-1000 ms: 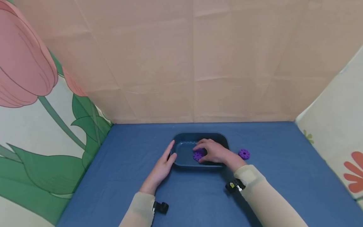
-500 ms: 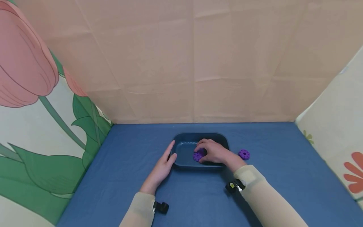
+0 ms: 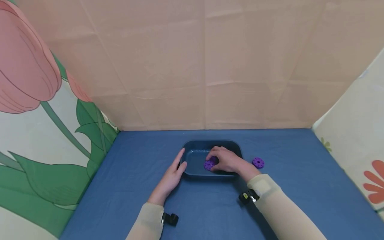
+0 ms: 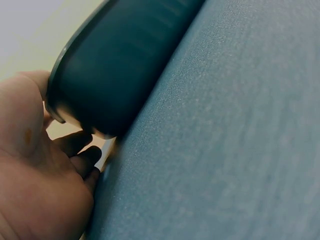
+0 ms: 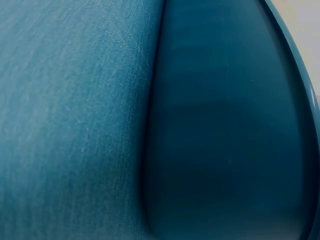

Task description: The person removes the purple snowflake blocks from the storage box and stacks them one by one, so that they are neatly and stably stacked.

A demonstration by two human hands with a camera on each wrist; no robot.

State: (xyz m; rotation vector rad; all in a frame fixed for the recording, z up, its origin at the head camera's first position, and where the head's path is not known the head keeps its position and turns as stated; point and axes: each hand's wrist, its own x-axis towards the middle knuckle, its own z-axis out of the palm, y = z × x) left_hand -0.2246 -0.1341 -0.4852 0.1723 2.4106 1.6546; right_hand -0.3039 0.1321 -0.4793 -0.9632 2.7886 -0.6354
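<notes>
In the head view a dark blue rectangular tub [image 3: 195,160] rests on the blue cloth. My left hand [image 3: 171,176] lies along its left end, fingers extended and thumb near the front corner; the left wrist view shows that hand [image 4: 40,165] against the tub's outer wall [image 4: 110,65]. My right hand [image 3: 226,160] reaches inside the tub, its curved fingers and thumb around a purple, round, flower-like piece with notches [image 3: 208,165], partly hidden by the fingers. The right wrist view shows only the tub's outside wall [image 5: 225,120] and cloth, not the hand.
A second purple notched round piece [image 3: 258,163] with a dark centre hole lies on the blue cloth [image 3: 144,153], right of the tub and close to my right wrist. Behind stands a tan wall covering [image 3: 204,66]. Flower-printed panels [image 3: 39,150] flank the table.
My right fingertips have shifted very slightly right over the purple piece inside the tub. The left hand, the tub and the second piece stay in place.
</notes>
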